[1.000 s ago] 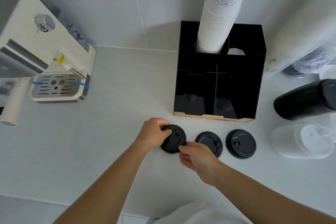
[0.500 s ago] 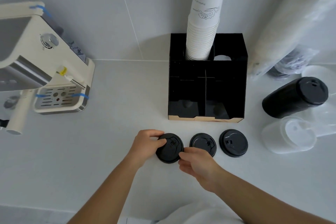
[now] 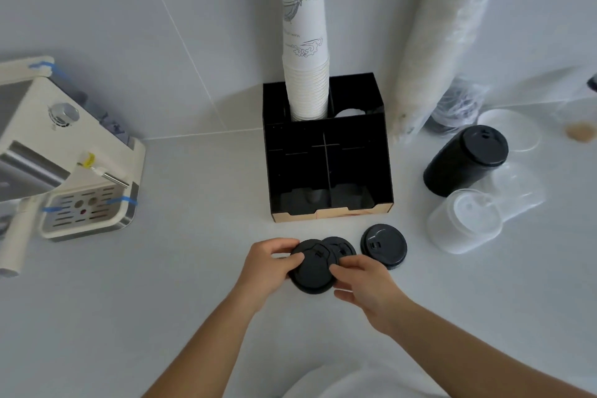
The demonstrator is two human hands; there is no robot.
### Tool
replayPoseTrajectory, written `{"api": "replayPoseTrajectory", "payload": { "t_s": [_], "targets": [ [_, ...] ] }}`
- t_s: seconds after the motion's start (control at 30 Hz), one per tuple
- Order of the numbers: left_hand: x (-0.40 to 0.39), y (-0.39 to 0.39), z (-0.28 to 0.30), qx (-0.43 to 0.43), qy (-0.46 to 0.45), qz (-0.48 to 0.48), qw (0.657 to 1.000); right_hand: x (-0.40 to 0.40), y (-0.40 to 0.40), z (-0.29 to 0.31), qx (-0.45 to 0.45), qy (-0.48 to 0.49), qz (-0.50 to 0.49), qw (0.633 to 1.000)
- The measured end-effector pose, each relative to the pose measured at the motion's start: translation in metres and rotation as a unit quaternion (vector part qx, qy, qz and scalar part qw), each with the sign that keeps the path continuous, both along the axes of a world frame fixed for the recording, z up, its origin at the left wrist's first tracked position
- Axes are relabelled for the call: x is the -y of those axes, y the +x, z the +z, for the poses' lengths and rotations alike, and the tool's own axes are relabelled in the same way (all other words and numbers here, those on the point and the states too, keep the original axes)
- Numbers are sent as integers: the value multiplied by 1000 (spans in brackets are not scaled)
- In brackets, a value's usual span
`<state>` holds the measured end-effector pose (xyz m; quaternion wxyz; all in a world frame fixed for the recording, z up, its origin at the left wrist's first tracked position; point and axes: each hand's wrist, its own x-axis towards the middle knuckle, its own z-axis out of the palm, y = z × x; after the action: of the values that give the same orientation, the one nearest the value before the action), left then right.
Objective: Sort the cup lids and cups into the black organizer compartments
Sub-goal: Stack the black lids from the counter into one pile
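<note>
Black cup lid (image 3: 311,270) sits low in the head view, just in front of the black organizer (image 3: 326,152), pinched from both sides. Left hand (image 3: 266,268) has its fingers (image 3: 292,258) curled onto the lid's left edge, thumb on top, gripping it. Right hand (image 3: 366,284) closes in from the other side, fingertips pressed on the lid's right rim, so both hands hold the same lid. It overlaps a second black lid (image 3: 340,246) lying right behind it, touching. A third black lid (image 3: 384,245) rests flat on the white counter (image 3: 181,268), just to the right, apart from the pair. Whether the held lid is lifted clear of the counter, I cannot tell.

Up in the organizer, a tall stack of white paper cups (image 3: 305,52) stands upright in a back compartment; the two front compartments look dark and open. To the right, a stack of black lids (image 3: 465,161) lies on its side, with a clear plastic lid stack (image 3: 465,223) near it, also tipped over. A plastic-wrapped sleeve of cups (image 3: 449,26) leans against the wall. Far left, a cream espresso machine (image 3: 61,152) with blue tape on its drip tray.
</note>
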<state>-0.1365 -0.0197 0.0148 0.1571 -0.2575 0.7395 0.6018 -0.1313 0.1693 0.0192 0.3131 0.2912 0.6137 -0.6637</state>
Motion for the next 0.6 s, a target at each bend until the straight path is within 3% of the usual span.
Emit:
{"api": "replayPoseTrajectory", "payload": {
  "t_s": [0.3,0.6],
  "targets": [
    [-32,-27,-5,-14,-85,-108,990,-22,-4,-18,11,-3,-83,996],
    [-40,-43,-16,6,-131,-163,978,-22,-8,-33,52,30,-83,995]
  ]
}}
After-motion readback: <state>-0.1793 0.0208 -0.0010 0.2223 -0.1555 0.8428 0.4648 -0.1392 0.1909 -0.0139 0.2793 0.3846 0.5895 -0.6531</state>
